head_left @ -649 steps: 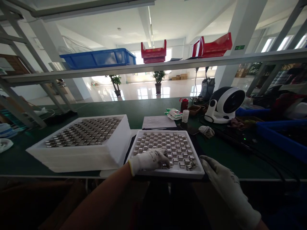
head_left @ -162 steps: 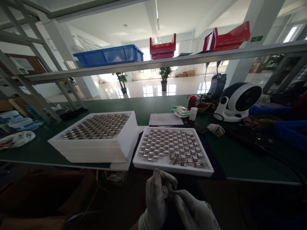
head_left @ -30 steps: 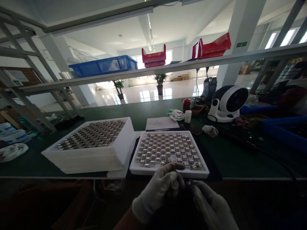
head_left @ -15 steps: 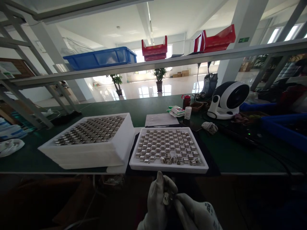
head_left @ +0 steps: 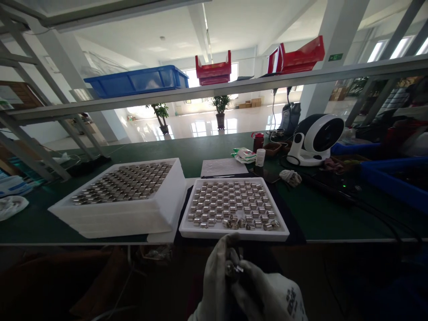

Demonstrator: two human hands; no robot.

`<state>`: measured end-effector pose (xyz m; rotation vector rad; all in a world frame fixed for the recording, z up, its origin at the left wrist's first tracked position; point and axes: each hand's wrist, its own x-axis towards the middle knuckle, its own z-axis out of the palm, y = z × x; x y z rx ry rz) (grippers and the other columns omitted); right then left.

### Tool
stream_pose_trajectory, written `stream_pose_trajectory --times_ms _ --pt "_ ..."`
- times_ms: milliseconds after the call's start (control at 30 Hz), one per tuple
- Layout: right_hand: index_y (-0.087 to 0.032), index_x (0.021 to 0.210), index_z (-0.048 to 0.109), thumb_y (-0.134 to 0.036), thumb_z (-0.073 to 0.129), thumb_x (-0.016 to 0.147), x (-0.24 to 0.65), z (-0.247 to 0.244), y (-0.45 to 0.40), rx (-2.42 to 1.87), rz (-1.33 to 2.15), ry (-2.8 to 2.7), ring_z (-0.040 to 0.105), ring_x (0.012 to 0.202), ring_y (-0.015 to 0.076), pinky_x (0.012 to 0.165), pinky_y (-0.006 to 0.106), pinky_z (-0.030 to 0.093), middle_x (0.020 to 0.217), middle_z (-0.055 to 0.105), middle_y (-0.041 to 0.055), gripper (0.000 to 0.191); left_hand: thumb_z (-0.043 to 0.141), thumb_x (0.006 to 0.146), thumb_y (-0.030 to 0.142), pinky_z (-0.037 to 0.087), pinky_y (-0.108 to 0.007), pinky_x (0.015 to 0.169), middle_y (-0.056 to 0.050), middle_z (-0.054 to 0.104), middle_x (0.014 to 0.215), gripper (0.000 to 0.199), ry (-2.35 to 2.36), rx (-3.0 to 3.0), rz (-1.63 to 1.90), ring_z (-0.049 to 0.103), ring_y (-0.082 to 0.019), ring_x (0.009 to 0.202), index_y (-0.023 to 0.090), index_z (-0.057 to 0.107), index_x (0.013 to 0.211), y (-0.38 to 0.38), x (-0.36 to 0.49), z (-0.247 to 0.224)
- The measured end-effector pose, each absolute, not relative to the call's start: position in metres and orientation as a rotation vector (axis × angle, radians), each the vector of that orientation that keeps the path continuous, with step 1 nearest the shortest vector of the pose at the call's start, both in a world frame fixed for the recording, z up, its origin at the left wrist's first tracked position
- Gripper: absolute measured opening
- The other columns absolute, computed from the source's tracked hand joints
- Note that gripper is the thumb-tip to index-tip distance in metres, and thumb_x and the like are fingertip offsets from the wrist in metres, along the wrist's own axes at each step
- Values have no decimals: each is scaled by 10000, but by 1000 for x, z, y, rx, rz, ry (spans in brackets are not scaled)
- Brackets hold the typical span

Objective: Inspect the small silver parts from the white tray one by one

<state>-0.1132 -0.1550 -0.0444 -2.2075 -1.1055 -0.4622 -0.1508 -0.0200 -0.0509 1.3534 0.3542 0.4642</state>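
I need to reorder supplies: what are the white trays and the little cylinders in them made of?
White trays: probably foam, given their matte, thick, soft-edged walls. Little cylinders: apparently bright metal, silvery and glinting. The hands hold one small metal piece below the bench edge.

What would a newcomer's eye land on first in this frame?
Likely the two white trays of shiny metal parts on the green bench: a stack of trays at left and a single tray at centre. Just below the bench edge, the gloved left hand and right hand meet around one small metal part. Red bins stand out on the shelf above.
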Motion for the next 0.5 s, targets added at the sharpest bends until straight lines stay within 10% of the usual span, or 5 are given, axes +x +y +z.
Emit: stream_pose_trajectory --times_ms 133,233,400,500 --pt "-284 1232 678 -258 675 893 -104 -27 -157 -2009 -118 -987 798 744 144 648 154 583 903 816 -30 340 520 1010 620 410 -342 1239 -70 634 1487 546 232 1331 361 525 -248 1447 241 706 1355 -18 -162 -33" --pt "-334 1127 767 -256 707 863 -101 -15 -160 -2054 29 -989 796 742 159 602 149 572 869 806 -26 281 390 1003 721 463 -463 1196 -112 744 1282 683 319 1292 62 672 -309 1245 204 786 1209 -11 -168 -19" --pt "-281 1269 693 -290 545 993 -107 -15 -161 -1881 177 -926 784 739 118 685 139 578 920 808 -4 314 763 828 636 509 -378 1110 -75 778 1085 510 303 1400 255 703 -271 1044 241 794 1150 -11 -169 -19" --pt "-263 1103 740 -339 446 1060 -115 -21 -160 -2000 105 -761 729 573 133 548 168 535 719 754 10 307 558 971 618 595 -365 870 -76 769 895 467 399 1425 321 708 -242 837 218 801 974 -20 -162 -30"
